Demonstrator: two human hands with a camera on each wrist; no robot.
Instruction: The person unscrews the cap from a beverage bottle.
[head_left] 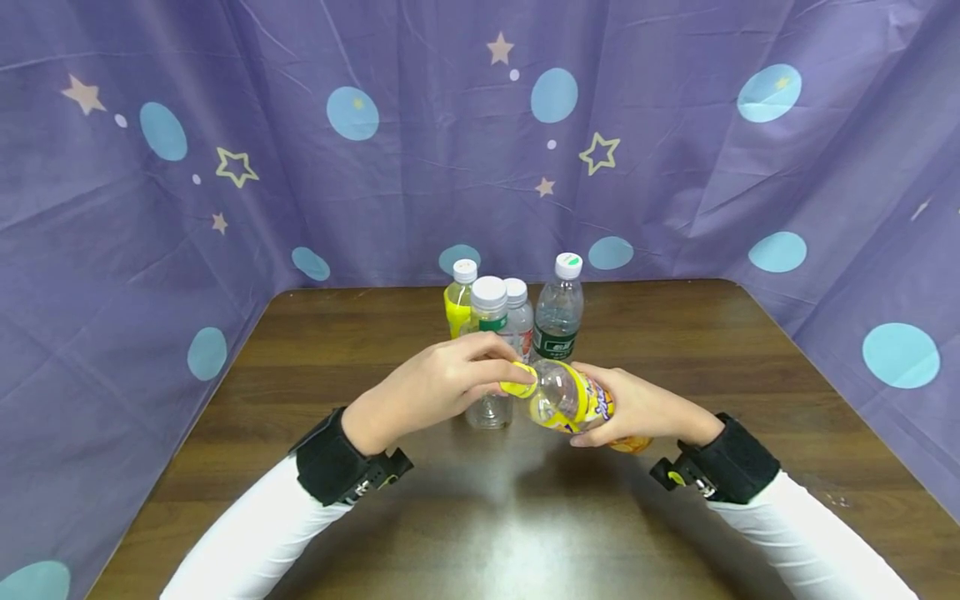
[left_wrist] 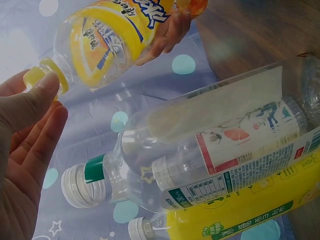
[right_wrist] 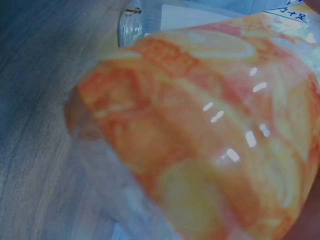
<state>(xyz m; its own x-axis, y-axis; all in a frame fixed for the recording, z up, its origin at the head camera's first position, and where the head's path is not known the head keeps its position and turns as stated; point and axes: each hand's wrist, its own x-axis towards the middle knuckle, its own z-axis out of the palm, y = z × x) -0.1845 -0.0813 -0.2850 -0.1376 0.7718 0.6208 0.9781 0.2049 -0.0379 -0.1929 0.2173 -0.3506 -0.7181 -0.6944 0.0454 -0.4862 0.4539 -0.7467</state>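
A clear plastic drink bottle (head_left: 557, 385) with a yellow and orange label is held tilted above the table, its yellow cap (head_left: 519, 380) pointing left. My right hand (head_left: 630, 406) grips the bottle round its labelled body. With thumb and fingers, my left hand (head_left: 450, 379) pinches the yellow cap, which sits at the bottle's neck. In the left wrist view, the cap (left_wrist: 46, 79) lies between thumb and fingers. The orange label (right_wrist: 200, 120) fills most of the right wrist view, and little of the right hand shows there.
Behind the hands stand a white-capped clear bottle (head_left: 489, 408), a yellow-labelled bottle (head_left: 457, 308), a bottle with a red and white label (head_left: 519, 325) and a green-labelled bottle (head_left: 558, 312). They stand close together on the wooden table (head_left: 360, 333). A patterned purple curtain (head_left: 420, 192) hangs behind.
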